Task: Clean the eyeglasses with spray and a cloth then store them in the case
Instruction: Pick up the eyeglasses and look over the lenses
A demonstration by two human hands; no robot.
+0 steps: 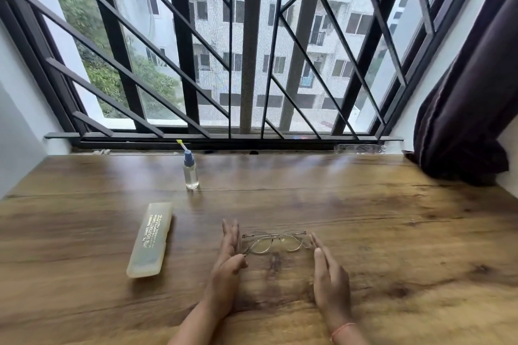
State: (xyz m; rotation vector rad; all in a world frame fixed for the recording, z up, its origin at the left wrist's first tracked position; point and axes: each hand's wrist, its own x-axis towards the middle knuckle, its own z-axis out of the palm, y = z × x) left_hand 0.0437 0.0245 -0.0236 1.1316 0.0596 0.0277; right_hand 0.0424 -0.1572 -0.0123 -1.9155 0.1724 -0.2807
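Note:
Thin metal-framed eyeglasses (276, 242) lie folded on the wooden table (392, 232) between my hands. My left hand (227, 260) stands on its edge at their left end, fingers straight, thumb touching the frame's left corner. At the right end is my right hand (329, 270), also edge-on with straight fingers, its fingertips against the frame. Neither hand is closed around the frame. A closed, translucent yellowish case (150, 241) lies to the left. A small clear spray bottle (191, 172) with a blue nozzle stands upright behind it. No cloth is in view.
A barred window (246, 64) runs along the table's far edge. A dark curtain (465, 120) hangs at the right and rests on the table's back right corner. A small yellow-tipped item (179, 143) sits on the sill behind the bottle.

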